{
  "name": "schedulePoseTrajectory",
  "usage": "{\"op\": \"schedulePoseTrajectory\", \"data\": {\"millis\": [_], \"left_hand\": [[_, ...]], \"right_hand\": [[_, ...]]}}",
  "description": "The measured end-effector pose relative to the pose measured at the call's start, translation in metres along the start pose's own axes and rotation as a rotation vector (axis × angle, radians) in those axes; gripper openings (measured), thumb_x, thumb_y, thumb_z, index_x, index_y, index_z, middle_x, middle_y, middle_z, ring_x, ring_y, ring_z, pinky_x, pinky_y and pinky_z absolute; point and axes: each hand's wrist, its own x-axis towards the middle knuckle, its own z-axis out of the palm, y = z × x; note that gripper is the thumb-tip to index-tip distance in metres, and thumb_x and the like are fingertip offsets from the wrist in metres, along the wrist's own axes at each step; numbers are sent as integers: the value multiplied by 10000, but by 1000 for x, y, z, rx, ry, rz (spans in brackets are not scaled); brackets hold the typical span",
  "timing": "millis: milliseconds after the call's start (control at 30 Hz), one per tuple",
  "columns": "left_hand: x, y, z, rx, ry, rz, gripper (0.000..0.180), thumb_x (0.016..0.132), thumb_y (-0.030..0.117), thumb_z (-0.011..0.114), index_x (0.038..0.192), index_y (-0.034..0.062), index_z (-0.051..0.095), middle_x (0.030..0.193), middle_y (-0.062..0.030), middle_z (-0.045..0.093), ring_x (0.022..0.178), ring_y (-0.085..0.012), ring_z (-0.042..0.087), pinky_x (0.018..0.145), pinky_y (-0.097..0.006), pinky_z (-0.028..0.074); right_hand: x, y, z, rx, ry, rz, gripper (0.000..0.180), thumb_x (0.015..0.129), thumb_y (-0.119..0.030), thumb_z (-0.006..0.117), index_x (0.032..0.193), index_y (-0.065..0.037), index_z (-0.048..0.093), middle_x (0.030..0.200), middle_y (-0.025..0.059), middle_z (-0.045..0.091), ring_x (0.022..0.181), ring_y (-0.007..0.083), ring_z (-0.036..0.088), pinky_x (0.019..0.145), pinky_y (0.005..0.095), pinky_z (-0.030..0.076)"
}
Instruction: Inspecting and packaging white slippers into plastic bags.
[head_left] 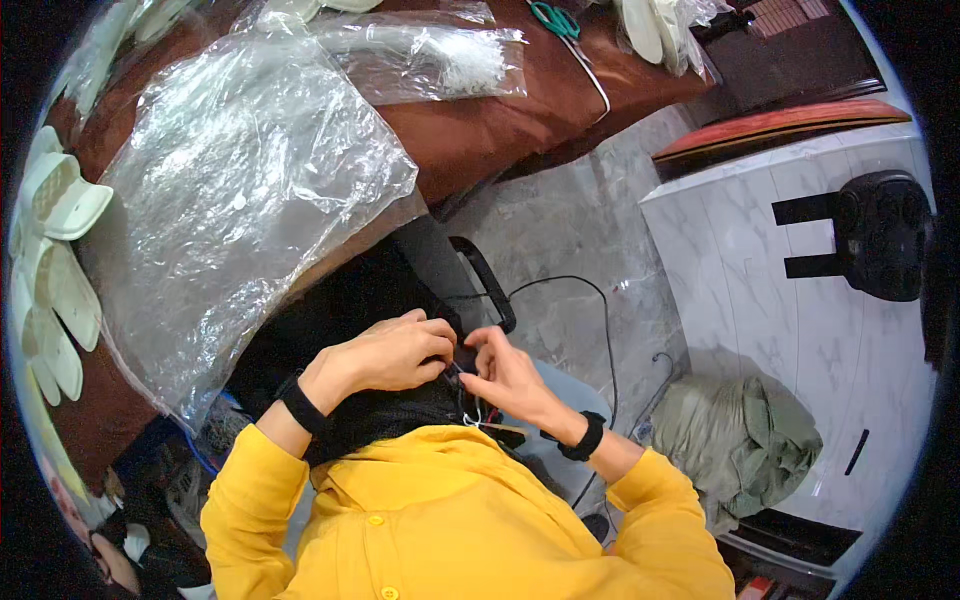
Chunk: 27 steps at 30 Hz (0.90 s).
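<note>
Both hands are close together over my lap, above dark clothing. My left hand point(398, 356) is closed, fingertips curled toward the right hand in a pinch. My right hand point(508, 380) faces it, fingers bent and thumb pointing left. A small dark item point(455, 370) shows between the fingertips, too small and covered to name. Just below hang a white loop of cord point(477, 412) and a thin tan stick-like piece point(502, 427). Each wrist wears a black band, and the sleeves are yellow.
A clear plastic sheet point(250, 180) covers much of the brown-clothed table point(455, 150). White slippers point(65, 290) line its left side. A bag of small white pieces point(470, 62) and green-handled scissors point(556, 20) lie farther back. A black cable point(608, 340) crosses the floor near grey-green fabric point(735, 440).
</note>
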Motion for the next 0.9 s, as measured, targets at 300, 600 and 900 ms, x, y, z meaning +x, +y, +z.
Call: {"op": "schedulePoseTrajectory", "data": {"millis": [300,600,900], "left_hand": [[5,9,-4,35,-4,8,168,813,166,613,906,80,725,1037,-80,579,1010,-282,547,895,-369,467],[20,22,-3,182,-231,-43,133,788,152,658,887,70,691,959,-78,614,948,-299,569,835,-401,500],[16,20,9,243,-110,61,89,780,133,655,830,60,669,890,-88,596,922,-296,578,824,-389,498]], "right_hand": [[-22,-8,-18,-399,-117,-500,139,840,-85,601,974,-49,612,820,127,583,786,319,596,670,410,487],[-37,-4,-43,-182,-285,-322,188,851,-45,560,1028,-27,618,846,113,596,785,252,614,703,342,504],[-13,5,-45,935,-27,80,170,967,-115,561,1114,-30,559,1009,73,641,905,140,634,820,279,532]]}}
